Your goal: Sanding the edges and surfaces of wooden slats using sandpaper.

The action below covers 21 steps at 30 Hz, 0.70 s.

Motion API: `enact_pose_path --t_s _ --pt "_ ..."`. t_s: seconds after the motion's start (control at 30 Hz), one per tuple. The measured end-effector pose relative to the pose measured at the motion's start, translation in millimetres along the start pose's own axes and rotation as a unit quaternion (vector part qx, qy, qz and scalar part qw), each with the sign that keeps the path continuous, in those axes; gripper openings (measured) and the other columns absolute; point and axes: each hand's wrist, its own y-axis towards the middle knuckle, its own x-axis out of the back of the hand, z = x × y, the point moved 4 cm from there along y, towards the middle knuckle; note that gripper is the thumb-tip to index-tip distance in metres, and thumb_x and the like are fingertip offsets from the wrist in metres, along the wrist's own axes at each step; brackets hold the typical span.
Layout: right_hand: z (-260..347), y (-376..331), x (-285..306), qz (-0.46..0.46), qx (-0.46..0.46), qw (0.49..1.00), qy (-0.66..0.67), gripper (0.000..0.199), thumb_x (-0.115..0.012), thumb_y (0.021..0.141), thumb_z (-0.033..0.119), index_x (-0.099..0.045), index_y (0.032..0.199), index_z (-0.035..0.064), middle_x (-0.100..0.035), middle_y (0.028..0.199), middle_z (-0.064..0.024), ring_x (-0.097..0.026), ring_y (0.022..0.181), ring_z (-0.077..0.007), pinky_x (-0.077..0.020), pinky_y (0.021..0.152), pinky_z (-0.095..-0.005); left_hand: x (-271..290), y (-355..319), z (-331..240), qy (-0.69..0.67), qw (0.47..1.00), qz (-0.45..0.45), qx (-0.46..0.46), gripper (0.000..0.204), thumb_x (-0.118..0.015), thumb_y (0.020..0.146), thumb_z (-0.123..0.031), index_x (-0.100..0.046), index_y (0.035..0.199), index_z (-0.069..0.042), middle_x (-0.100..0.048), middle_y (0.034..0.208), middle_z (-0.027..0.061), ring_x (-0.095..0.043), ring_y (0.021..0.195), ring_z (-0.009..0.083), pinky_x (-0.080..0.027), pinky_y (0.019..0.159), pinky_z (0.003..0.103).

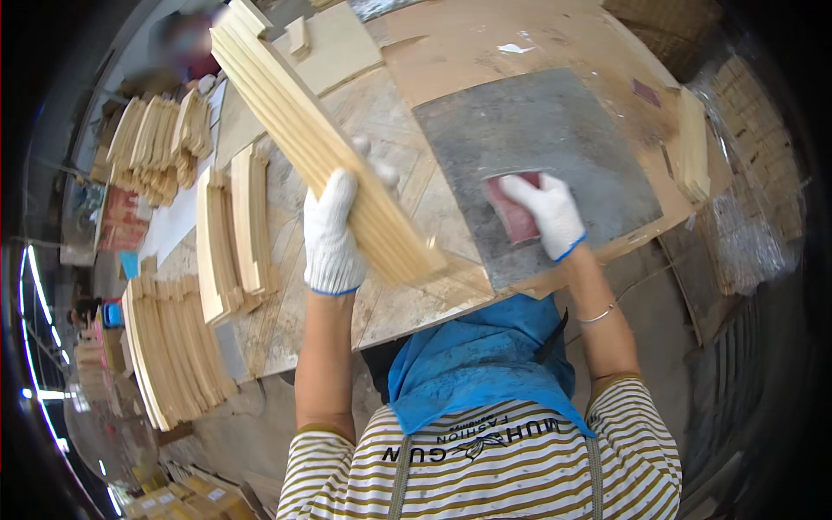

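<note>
My left hand (331,238), in a white knit glove with a blue cuff, is closed round a bundle of long pale wooden slats (299,130). Its thumb lies on the near side, and fingertips show past the far edge. The bundle slants from the upper left down toward the table's front edge. In my right hand (555,215), gloved the same way, is a dark red piece of sandpaper (513,217), thumb on top. That hand is over a dark grey sheet (598,130) on the table, apart from the slats.
Stacks of curved slats stand on the table's left, one nearer (217,243) and another at its corner (173,347). More piles (156,143) lie farther left, close to a person (199,61). At right are a wooden piece (692,143) and clear plastic wrap (750,234).
</note>
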Motion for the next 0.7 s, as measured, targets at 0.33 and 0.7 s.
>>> enact_pose_path --t_s 0.33,0.7 --pt "15.1 -62.8 -92.6 0.081 0.284 0.945 -0.144 0.013 -0.076 0.078 0.008 -0.07 0.09 0.0059 -0.068 0.082 -0.0084 -0.066 0.071 -0.0188 -0.0526 0.07 -0.0288 30.0 21.9 34.1 -0.091 0.981 -0.169 0.015 0.052 -0.064 0.092 -0.03 -0.045 0.131 -0.001 -0.061 0.117 0.0184 -0.061 0.104 0.0245 -0.054 0.086 0.037" --pt "16.1 -28.8 -35.6 -0.014 0.175 0.979 -0.1 0.016 -0.072 0.082 0.007 -0.067 0.093 -0.0029 -0.068 0.086 -0.0058 -0.061 0.082 -0.0105 -0.0495 0.077 -0.026 17.7 4.7 37.5 -0.049 0.99 -0.087 0.103 0.043 -0.062 0.092 -0.035 -0.051 0.12 -0.004 -0.066 0.104 0.0136 -0.065 0.09 0.0216 -0.057 0.075 0.035"
